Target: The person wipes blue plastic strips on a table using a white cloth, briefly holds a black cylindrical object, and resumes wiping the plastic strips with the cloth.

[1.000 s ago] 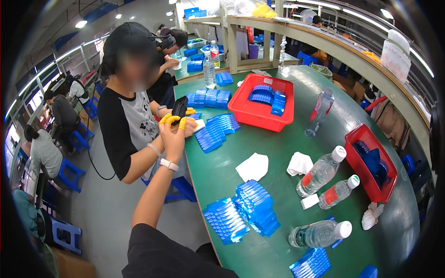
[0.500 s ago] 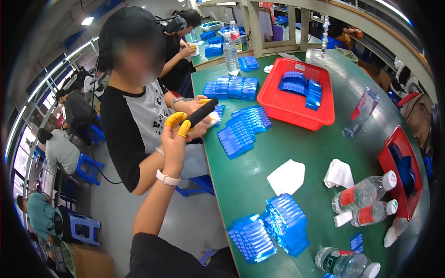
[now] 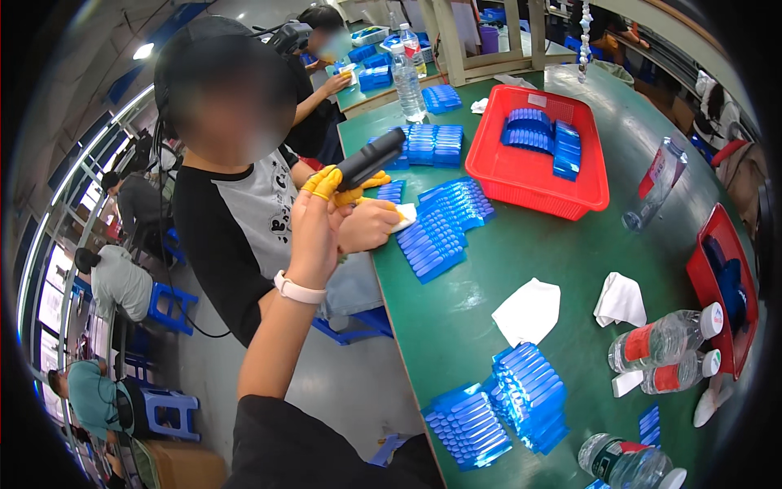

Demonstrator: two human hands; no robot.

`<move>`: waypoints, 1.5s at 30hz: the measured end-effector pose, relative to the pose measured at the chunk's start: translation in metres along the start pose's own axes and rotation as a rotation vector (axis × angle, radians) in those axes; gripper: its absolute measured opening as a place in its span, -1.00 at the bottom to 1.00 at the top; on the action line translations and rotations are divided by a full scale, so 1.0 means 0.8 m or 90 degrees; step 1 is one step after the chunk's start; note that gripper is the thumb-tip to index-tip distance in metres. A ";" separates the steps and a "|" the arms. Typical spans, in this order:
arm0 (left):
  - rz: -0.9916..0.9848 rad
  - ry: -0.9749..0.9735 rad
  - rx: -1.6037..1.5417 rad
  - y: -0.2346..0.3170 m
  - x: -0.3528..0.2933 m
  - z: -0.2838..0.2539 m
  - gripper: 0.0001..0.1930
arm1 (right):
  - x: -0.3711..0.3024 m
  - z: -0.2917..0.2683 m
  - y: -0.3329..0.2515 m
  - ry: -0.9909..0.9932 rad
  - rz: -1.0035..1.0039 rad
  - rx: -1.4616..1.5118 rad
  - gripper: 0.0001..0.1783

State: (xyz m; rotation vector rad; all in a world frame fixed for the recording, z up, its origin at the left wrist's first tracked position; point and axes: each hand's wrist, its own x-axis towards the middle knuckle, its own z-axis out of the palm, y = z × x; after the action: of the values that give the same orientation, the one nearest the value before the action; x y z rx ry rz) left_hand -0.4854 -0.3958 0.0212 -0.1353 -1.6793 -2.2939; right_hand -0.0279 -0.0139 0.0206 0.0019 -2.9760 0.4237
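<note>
Left grip (image 3: 313, 224), yellow cots (image 3: 327, 182) on fingers, clasped on lower end of black handheld device (image 3: 376, 158); device tilted, far end up-right, near left edge of desk (image 3: 460, 322). Right grip out of frame, can't tell its state. Just beside: co-worker's hand (image 3: 366, 228) with white cloth (image 3: 405, 217). Further out on desk: blue ribbed sheets (image 3: 436, 240), red basket (image 3: 533, 196), clear bottles (image 3: 664, 338).

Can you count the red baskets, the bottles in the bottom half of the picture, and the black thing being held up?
Red baskets: 2
Bottles, bottom half: 3
Black object in the left hand: 1
Total: 6
</note>
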 end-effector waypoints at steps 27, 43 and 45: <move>0.131 -0.192 -0.257 0.087 0.020 0.153 -0.70 | 0.115 0.002 -0.063 0.172 -0.044 0.283 -0.59; 0.591 -0.291 0.289 0.097 0.065 0.507 -0.20 | 0.012 0.010 -0.027 0.306 0.147 0.217 -0.68; 0.596 -0.297 0.250 0.090 0.052 0.483 -0.21 | 0.001 0.012 -0.023 0.306 0.166 0.238 -0.68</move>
State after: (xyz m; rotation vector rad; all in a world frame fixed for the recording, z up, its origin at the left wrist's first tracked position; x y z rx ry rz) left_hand -0.5415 -0.0584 0.2188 -1.1553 -1.6900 -1.2690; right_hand -0.0294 -0.0341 0.0167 -0.3930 -2.3932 0.8675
